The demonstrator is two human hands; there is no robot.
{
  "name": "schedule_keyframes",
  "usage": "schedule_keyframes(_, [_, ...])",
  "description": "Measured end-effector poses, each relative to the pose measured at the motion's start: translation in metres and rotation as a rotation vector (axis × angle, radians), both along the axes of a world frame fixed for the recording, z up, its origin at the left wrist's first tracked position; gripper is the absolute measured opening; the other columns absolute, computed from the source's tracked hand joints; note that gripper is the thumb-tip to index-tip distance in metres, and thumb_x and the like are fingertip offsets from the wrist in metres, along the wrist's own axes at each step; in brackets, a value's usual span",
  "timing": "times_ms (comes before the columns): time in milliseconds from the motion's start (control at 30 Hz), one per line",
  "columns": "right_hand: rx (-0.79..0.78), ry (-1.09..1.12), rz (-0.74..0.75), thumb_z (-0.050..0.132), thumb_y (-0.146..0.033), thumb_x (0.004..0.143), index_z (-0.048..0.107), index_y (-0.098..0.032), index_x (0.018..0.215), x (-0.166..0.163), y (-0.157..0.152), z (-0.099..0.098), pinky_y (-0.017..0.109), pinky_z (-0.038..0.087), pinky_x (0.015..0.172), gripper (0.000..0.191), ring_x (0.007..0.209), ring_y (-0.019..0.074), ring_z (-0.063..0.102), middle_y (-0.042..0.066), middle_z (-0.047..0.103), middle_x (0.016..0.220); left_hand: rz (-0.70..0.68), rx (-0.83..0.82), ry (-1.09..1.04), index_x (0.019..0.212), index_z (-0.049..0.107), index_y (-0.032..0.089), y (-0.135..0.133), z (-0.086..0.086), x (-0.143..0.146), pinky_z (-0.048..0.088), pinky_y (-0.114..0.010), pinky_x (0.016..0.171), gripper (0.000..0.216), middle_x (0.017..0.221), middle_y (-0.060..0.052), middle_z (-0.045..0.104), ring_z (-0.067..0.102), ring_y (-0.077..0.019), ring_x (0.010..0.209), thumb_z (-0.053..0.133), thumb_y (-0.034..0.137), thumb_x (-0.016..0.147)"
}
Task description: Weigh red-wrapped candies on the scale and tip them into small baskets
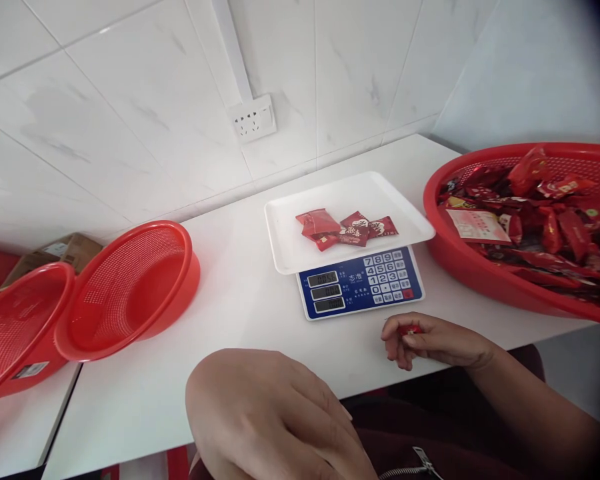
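Observation:
My right hand [433, 340] is curled above the table's front edge, its fingers closed round a small red wrapped packet [410, 329]. Close to the camera, my left hand [270, 413] shows mainly its back. Its fingertips point down toward my body and are mostly hidden, so I cannot tell whether it holds anything. Ahead of both hands stands a blue digital scale [363, 283], topped by a white tray [285, 247]. Several red packets [355, 229] lie on the tray, partly overlapping.
At the right a large red basket [443, 247] is heaped with red packets and a pale pink one [480, 225]. Two red perforated baskets [173, 293] stand at the left, near a cardboard box [73, 253]. A wall socket [253, 120] is above the white table [230, 280].

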State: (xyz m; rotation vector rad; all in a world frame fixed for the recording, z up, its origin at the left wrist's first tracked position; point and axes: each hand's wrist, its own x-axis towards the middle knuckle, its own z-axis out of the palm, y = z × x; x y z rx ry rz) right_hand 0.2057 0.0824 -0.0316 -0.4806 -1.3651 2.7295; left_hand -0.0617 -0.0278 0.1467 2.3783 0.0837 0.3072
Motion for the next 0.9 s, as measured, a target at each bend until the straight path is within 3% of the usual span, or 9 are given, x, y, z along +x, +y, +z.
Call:
schedule_keyframes(200, [-0.020, 0.027, 0.023, 0.069, -0.033, 0.078, 0.066, -0.017, 0.100, -0.001, 0.000, 0.000, 0.024, 0.051, 0.067, 0.027, 0.074, 0.0138, 0.069, 0.008, 0.072, 0.091, 0.055, -0.035, -0.061, 0.074, 0.069, 0.019, 0.003, 0.002, 0.008, 0.039, -0.017, 0.100, 0.042, 0.103, -0.008, 0.069, 0.064, -0.0165, 0.102, 0.032, 0.030, 0.091])
schedule_keyframes(300, [-0.015, 0.030, 0.020, 0.070, -0.034, 0.077, 0.065, -0.016, 0.099, -0.001, -0.001, -0.001, 0.028, 0.052, 0.071, 0.028, 0.076, 0.0152, 0.069, 0.008, 0.071, 0.090, 0.296, -0.075, -0.166, 0.104, 0.065, 0.020, -0.006, 0.007, 0.010, 0.045, -0.020, 0.095, 0.027, 0.102, -0.007, 0.070, 0.066, -0.0162, 0.096, 0.044, 0.029, 0.090])
schedule_keyframes(367, [-0.009, 0.024, 0.011, 0.071, -0.035, 0.076, 0.065, -0.016, 0.099, -0.001, -0.002, -0.002, 0.031, 0.051, 0.072, 0.031, 0.078, 0.0171, 0.068, 0.009, 0.071, 0.091, 0.706, -0.029, -0.239, 0.117, 0.057, 0.024, -0.014, 0.006, 0.007, 0.050, -0.024, 0.090, 0.031, 0.102, -0.006, 0.070, 0.066, -0.0167, 0.095, 0.053, 0.032, 0.087])
schedule_keyframes(467, [0.012, 0.010, 0.002, 0.071, -0.039, 0.074, 0.063, -0.016, 0.100, -0.001, -0.003, -0.004, 0.034, 0.051, 0.074, 0.035, 0.082, 0.0197, 0.068, 0.010, 0.070, 0.092, 1.589, 0.226, -0.173, 0.124, 0.051, 0.028, -0.019, -0.005, -0.015, 0.049, -0.034, 0.091, 0.038, 0.117, -0.006, 0.063, 0.058, -0.0215, 0.109, 0.053, 0.036, 0.087])
schedule_keyframes(533, [0.044, 0.007, 0.004, 0.071, -0.041, 0.074, 0.062, -0.017, 0.100, -0.001, -0.004, -0.004, 0.036, 0.050, 0.075, 0.036, 0.083, 0.0203, 0.067, 0.010, 0.069, 0.092, 2.090, 0.405, 0.091, 0.133, 0.043, 0.027, -0.019, -0.019, -0.041, 0.040, -0.046, 0.100, 0.048, 0.134, -0.010, 0.049, 0.044, -0.0274, 0.125, 0.049, 0.041, 0.087])
schedule_keyframes(600, [0.081, 0.003, 0.019, 0.070, -0.042, 0.074, 0.062, -0.017, 0.101, -0.001, -0.004, -0.004, 0.037, 0.050, 0.076, 0.037, 0.084, 0.0205, 0.067, 0.010, 0.069, 0.093, 2.331, 0.453, 0.479, 0.139, 0.034, 0.022, -0.023, -0.034, -0.072, 0.024, -0.058, 0.105, 0.057, 0.145, -0.016, 0.033, 0.023, -0.0341, 0.136, 0.044, 0.046, 0.087])
schedule_keyframes(667, [0.110, 0.001, 0.035, 0.069, -0.044, 0.074, 0.062, -0.017, 0.101, -0.001, -0.004, -0.004, 0.037, 0.050, 0.077, 0.039, 0.084, 0.0207, 0.066, 0.010, 0.068, 0.094, 2.466, 0.332, 0.769, 0.142, 0.029, 0.017, -0.031, -0.048, -0.101, 0.017, -0.064, 0.103, 0.062, 0.146, -0.020, 0.030, 0.018, -0.0372, 0.137, 0.037, 0.048, 0.089])
schedule_keyframes(733, [0.131, 0.005, 0.047, 0.068, -0.045, 0.075, 0.061, -0.017, 0.102, -0.001, -0.004, -0.004, 0.037, 0.050, 0.077, 0.040, 0.085, 0.0208, 0.066, 0.011, 0.068, 0.095, 2.502, 0.152, 0.915, 0.140, 0.030, 0.013, -0.040, -0.057, -0.119, 0.022, -0.061, 0.101, 0.062, 0.134, -0.022, 0.047, 0.035, -0.0368, 0.129, 0.034, 0.048, 0.089])
schedule_keyframes(900, [0.183, 0.041, 0.052, 0.065, -0.044, 0.078, 0.061, -0.018, 0.103, -0.001, -0.004, -0.004, 0.037, 0.050, 0.077, 0.036, 0.085, 0.0207, 0.066, 0.010, 0.068, 0.095, 2.387, 0.191, 0.862, 0.135, 0.037, 0.010, -0.041, -0.064, -0.105, 0.034, -0.047, 0.097, 0.056, 0.113, -0.017, 0.064, 0.056, -0.0310, 0.108, 0.031, 0.045, 0.091])
